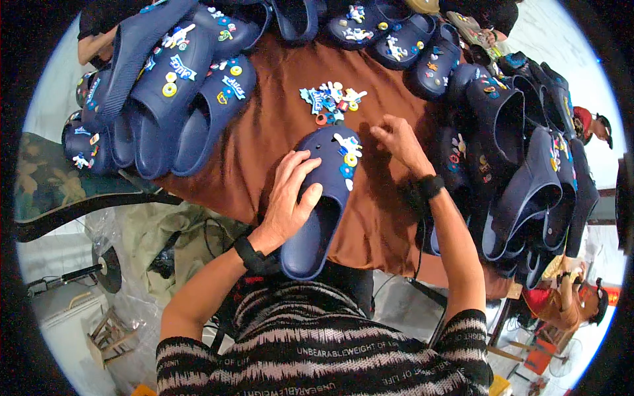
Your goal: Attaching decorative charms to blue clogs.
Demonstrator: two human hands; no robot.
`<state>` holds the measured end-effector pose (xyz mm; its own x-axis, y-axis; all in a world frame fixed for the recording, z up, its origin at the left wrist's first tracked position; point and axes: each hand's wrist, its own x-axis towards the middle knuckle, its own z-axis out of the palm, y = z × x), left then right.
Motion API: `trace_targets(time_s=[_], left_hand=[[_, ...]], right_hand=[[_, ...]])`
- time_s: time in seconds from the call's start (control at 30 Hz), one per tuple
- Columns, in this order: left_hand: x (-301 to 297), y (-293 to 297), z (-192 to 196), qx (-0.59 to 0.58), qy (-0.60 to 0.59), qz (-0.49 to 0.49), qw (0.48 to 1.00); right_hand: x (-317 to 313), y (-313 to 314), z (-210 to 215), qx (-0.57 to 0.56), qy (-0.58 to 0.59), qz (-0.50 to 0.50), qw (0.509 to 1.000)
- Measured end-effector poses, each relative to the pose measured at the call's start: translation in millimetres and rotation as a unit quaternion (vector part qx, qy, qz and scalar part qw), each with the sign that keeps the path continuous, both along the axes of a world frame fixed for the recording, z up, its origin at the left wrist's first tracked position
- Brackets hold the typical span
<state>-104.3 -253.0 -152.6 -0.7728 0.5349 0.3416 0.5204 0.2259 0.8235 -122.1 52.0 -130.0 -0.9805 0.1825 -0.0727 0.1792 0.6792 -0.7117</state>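
Note:
A navy blue clog [330, 177] lies on the brown cloth [277, 79] in front of me, toe pointing away. My left hand [289, 197] grips its left side, fingers on the upper and thumb by the foot opening. Shoe charms [348, 162] in white, yellow and blue run along the right side of its upper; dark holes show elsewhere on it. Just beyond the toe lies a small pile of loose charms [330, 100]. Right of that pile, my right hand [401, 144] hovers with fingers curled together; whether anything small is pinched there is hidden.
Several navy clogs with charms [191, 86] stand at the far left. More clogs [508, 125] crowd the right side, and others [389, 39] line the far edge. Other people [561, 303] are at the right; another person's arm [96, 46] shows at upper left.

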Motion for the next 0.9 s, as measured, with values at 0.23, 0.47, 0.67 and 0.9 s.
trace_targets(time_s=[0.23, 0.47, 0.67, 0.9], left_hand=[[1.8, 3.1, 0.4, 0.007, -0.007, 0.005, 1.0], [2.2, -0.2, -0.4, 0.003, -0.011, 0.01, 1.0], [2.6, 0.7, 1.1, 0.003, -0.02, 0.005, 1.0], [3.3, 1.6, 1.8, 0.017, -0.013, 0.01, 1.0]], right_hand=[[-53.8, 0.6, -37.6, 0.075, 0.032, -0.028, 0.996], [-65.7, -28.7, -24.8, 0.182, 0.035, -0.055, 0.981], [-56.4, -19.7, -29.7, 0.127, 0.052, -0.037, 0.99], [-42.1, -14.4, 5.1, -0.138, -0.012, -0.026, 0.99]])
